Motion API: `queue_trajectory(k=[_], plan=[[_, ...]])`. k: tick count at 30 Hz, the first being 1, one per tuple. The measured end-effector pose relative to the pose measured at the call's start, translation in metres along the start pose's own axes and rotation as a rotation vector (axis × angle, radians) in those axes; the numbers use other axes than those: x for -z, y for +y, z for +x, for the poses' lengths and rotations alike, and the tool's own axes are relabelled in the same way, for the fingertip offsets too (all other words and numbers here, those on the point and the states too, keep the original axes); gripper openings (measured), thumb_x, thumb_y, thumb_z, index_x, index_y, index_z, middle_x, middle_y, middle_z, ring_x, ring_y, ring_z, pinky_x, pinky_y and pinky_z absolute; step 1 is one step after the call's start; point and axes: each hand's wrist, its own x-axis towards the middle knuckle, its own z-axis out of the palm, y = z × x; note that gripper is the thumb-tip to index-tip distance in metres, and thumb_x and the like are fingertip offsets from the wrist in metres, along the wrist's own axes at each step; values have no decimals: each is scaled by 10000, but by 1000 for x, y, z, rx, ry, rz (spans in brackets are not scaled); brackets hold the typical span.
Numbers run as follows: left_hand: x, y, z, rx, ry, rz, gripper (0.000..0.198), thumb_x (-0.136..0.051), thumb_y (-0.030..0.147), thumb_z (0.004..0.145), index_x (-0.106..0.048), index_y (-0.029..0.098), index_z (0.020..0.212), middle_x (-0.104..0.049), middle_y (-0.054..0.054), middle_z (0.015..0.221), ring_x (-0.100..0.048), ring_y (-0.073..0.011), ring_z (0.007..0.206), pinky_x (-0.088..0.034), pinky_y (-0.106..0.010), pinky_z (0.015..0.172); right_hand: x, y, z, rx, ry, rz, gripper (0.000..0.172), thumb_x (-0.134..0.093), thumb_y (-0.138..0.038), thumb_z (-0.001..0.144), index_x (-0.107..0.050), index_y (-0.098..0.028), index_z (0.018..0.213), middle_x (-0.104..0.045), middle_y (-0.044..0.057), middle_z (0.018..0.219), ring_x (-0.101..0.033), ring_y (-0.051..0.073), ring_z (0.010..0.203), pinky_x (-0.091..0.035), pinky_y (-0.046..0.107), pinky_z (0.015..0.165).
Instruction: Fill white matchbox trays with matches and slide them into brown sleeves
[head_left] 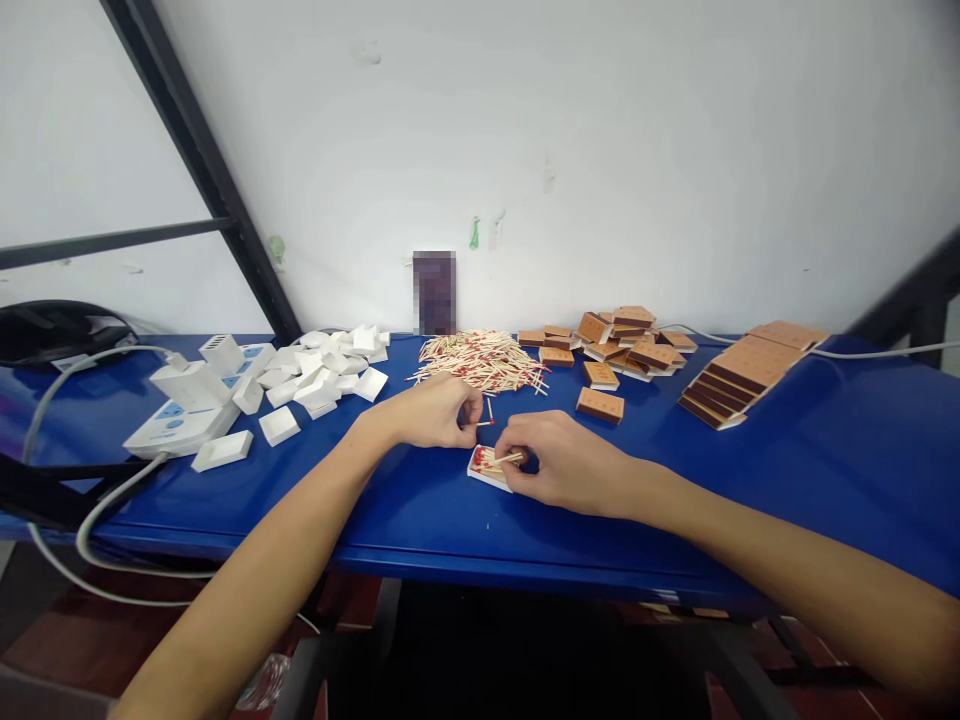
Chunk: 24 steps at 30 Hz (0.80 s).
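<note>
My left hand [439, 412] rests on the blue table [825, 470] with its fingers pinched on a red-tipped match [489, 412]. My right hand [559, 462] is closed on a small white tray [487, 468] of matches lying on the table, with a match between its fingertips. Just beyond both hands lies a loose pile of matches [484, 358].
A heap of empty white trays [322, 372] lies at the left beside a white power strip [184, 415] and grey cables [97, 510]. Brown matchbox sleeves [626, 345] are scattered at the back right, with a neat row of brown boxes [739, 385] farther right. A dark frame leans against the wall.
</note>
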Motion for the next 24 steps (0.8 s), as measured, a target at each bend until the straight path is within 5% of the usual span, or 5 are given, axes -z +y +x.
queue_trajectory(k=[9, 16, 24], plan=[[-2, -3, 4, -38, 86, -5, 107, -589, 89, 711, -683, 132, 739, -634, 22, 621, -549, -84, 562, -393, -199, 568, -8, -2, -1, 164, 148, 115, 167, -598, -200, 884, -755, -189, 943, -722, 24, 787, -591, 119, 630, -431, 248, 622], [-6, -7, 7, -97, 248, -13, 331, -547, 101, 815, -694, 124, 1111, -690, -27, 765, -583, -115, 631, -436, -238, 618, -13, 2, -1, 183, 256, 71, 125, -615, -226, 890, -722, -185, 842, -722, 19, 753, -565, 124, 608, -425, 269, 646], [-7, 0, 7, -49, 203, -459, 90, -576, 175, 848, -616, 125, 910, -667, -23, 776, -643, -109, 658, -478, -223, 601, -5, 1, -2, 206, 197, 52, 160, -558, -242, 910, -668, -182, 811, -673, 24, 742, -572, 146, 688, -404, 287, 692]])
